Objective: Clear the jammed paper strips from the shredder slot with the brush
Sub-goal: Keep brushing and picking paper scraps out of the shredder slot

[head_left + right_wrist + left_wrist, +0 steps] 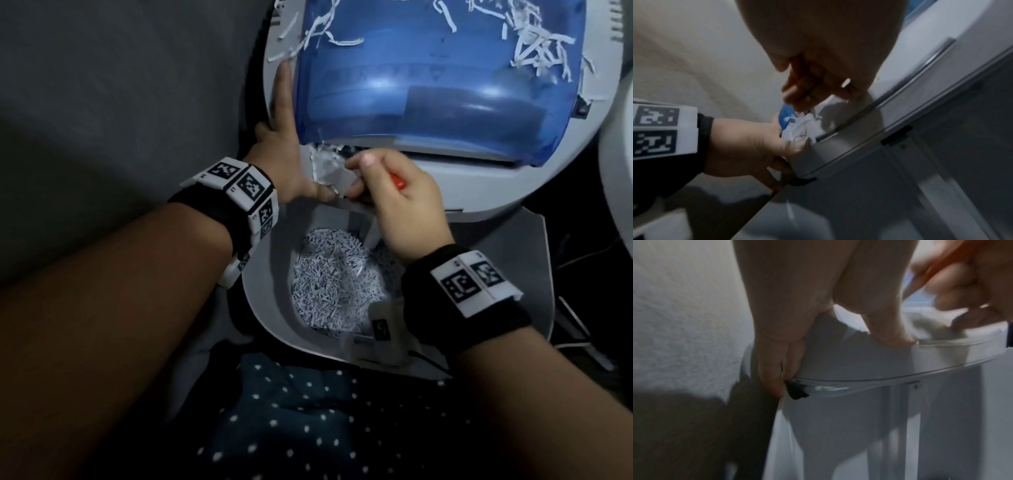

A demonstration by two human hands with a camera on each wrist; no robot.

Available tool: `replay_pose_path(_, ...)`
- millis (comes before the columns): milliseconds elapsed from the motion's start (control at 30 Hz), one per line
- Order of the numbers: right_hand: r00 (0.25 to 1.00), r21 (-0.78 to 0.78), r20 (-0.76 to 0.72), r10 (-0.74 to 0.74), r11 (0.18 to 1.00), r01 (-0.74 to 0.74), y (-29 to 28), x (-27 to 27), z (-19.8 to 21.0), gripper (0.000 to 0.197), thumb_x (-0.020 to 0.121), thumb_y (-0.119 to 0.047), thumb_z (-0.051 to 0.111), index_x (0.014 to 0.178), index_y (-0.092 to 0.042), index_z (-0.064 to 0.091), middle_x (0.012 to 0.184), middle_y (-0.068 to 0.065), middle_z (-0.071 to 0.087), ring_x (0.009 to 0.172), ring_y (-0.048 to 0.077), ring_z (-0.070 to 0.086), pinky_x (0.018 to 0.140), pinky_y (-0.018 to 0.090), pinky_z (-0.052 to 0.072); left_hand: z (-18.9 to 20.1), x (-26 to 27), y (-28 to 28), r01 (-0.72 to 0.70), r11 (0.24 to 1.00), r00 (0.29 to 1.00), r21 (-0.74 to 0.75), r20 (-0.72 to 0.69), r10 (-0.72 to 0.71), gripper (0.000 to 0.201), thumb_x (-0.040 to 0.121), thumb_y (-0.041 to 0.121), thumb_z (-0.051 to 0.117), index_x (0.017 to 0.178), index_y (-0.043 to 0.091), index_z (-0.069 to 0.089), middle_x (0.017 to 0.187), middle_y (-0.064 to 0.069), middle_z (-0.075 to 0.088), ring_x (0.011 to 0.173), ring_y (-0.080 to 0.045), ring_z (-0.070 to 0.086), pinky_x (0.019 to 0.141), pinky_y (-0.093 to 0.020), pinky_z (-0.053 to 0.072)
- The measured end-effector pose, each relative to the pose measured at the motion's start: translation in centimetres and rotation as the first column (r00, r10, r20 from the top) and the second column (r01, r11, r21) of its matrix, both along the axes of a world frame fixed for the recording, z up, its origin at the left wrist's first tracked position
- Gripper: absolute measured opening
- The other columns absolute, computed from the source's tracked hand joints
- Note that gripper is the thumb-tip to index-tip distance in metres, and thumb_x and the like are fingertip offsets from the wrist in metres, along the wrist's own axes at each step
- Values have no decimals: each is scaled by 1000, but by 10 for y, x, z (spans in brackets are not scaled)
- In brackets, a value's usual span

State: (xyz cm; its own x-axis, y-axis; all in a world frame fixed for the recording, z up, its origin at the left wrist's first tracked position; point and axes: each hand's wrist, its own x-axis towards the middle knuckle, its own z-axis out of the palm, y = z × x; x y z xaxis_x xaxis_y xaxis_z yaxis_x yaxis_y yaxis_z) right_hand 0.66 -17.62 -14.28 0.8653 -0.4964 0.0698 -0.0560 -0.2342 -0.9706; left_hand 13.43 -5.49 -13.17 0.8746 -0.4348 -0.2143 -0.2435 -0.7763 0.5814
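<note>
The shredder head (479,185) is white with a blue see-through cover (445,85) and lies over the bin. A clump of jammed paper strips (330,169) sticks out at its near left corner and also shows as a white tuft of jammed strips (797,128) in the right wrist view. My left hand (291,171) grips the head's left edge, with the thumb on top beside the clump, the index finger straight along the side and the other fingers (774,369) round the rim. My right hand (376,185) grips the orange-handled brush (397,181) right at the clump. The bristles are hidden.
Below the hands, the white bin (267,308) holds a heap of shredded paper (332,284). Several loose strips (534,44) lie on the blue cover. A grey surface (102,102) rises on the left. Dark polka-dot cloth (308,411) lies nearest me.
</note>
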Motion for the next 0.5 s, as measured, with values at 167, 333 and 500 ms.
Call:
replay_pose_path(167,954,-142,23,-300,943,301,-11,1,3,32,93,-45,47,71,-28,63,68,-7,65,74,23,65,75,44,55,-1,0,2,1,1000,1000,12,-4,-1,167,47,35,99,146,34,-35,156,-28,16,139,-34,35,111,-61,32)
replay_pose_path(333,1000,-4,22,18,1000,-18,8,1,5,25,94,-35,52,78,-25,69,58,-12,60,63,6,59,68,27,52,0,-1,1,0,1000,1000,8,-17,0,167,46,38,98,147,33,-34,152,-32,20,136,-35,38,109,-62,33)
replay_pose_path(500,956,-31,85,-282,958,285,-5,6,8,37,93,-48,48,66,-28,63,63,-12,63,67,17,63,73,41,56,1,-1,1,-2,1000,1000,9,-10,2,166,48,33,98,147,33,-34,156,-29,16,137,-35,38,111,-58,32)
